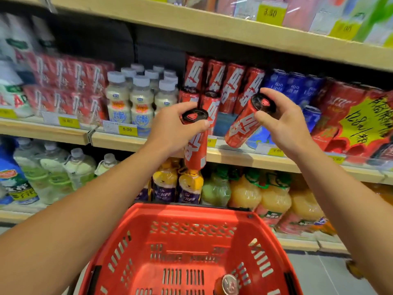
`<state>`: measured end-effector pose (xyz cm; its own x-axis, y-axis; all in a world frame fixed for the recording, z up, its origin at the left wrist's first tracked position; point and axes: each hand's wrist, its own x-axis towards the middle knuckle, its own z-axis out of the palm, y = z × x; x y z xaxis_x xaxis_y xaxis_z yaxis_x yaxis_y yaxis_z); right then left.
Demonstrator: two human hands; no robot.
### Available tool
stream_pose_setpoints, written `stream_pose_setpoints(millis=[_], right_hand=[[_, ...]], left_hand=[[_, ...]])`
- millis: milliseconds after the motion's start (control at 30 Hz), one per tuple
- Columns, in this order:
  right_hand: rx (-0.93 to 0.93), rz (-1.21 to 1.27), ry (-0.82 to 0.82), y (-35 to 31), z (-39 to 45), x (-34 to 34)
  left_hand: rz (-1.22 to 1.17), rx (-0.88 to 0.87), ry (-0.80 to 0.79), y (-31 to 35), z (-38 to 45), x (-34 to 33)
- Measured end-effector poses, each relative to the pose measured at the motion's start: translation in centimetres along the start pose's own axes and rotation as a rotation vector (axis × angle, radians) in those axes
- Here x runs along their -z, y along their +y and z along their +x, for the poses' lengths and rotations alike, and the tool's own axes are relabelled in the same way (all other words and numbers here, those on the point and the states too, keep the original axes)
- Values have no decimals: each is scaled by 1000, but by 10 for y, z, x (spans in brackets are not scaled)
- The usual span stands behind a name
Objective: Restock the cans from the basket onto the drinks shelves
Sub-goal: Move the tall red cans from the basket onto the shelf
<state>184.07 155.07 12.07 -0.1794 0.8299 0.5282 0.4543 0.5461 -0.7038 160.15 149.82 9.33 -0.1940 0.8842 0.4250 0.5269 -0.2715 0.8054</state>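
Observation:
My left hand [172, 126] grips the top of a tall red can [195, 152] that hangs upright in front of the middle shelf's edge. My right hand [285, 124] holds a second red can [242, 126] by its top, tilted with its base towards the shelf front. Behind them, matching red cans [214, 81] stand stacked in two layers on the middle drinks shelf [240, 157]. Below my arms sits the red basket [263, 228], with one silver-topped can [228, 284] left near its front right corner.
Blue cans [293, 86] and red cartons with a yellow price burst [365, 122] stand right of the red cans. White-capped bottles [138, 96] are to their left. Juice bottles [274, 199] fill the lower shelf. A top shelf [212, 24] overhangs.

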Motion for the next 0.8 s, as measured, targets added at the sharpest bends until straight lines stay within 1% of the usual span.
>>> stream_pose_setpoints(millis=[200,400,467,667,733,800], right_hand=[[64,-15,51,7,19,-9],[37,-56,-2,20,41,-23],[7,-65,-34,22,48,-27],[-116,42,-174,38,75,-34],[-181,112,-216,44,80,-38],[-263,246,-198,49,82,-45]], left_hand=[[4,-16,-33,-5,8,0],[-33,10,-23,-8,18,-1],[-43,16,-24,-9,22,-1],[-72,36,-27,-12,31,-3],[-83,39,-24,-12,32,-3],[-89,46,-24,-11,33,-4]])
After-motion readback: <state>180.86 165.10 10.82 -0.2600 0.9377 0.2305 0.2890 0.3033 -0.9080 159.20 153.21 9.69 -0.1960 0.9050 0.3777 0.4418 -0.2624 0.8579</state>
